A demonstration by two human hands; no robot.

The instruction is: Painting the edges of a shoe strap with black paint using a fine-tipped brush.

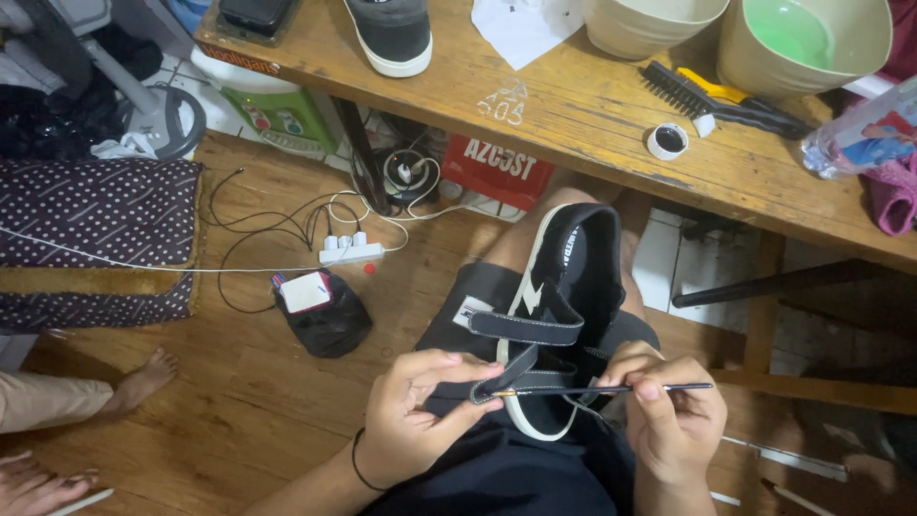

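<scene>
1. Far left: dotted cushion (95, 229) on the wood floor (239, 420), another person's bare foot (143, 377) beside it, well apart from the work.
2. Further right on the floor: white power strip (351, 250) with tangled cables, and just below it a black bag (325, 320) with a small white box on top.
3. Left hand (415, 411): fingers closed, pinching the free end of the lower strap (506, 377) between thumb and fingertips, holding it taut; a dark band at the wrist.
4. Centre, resting on the lap: black shoe (564, 315) with a white sole edge and white side mark, toe pointing away toward the bench, two straps across it. Probably light, with a stiff sole and soft, pliable upper and straps; best gripped at the sole edge or heel, with a strap end pinched flat to steady it.
5. Right hand (673, 416): fingers together, clamped on a thin brush (602, 389) held like a pen, lying almost level, tip touching the strap end near the left fingertips. Slim and light, easily rolled; whether the tip carries paint is hard to tell.
6. Above, on the bench (573, 115): a second black shoe (392, 33), white paper, two bowls, a black scrub brush (712, 100) and a small open pot (668, 140) with dark contents.
</scene>
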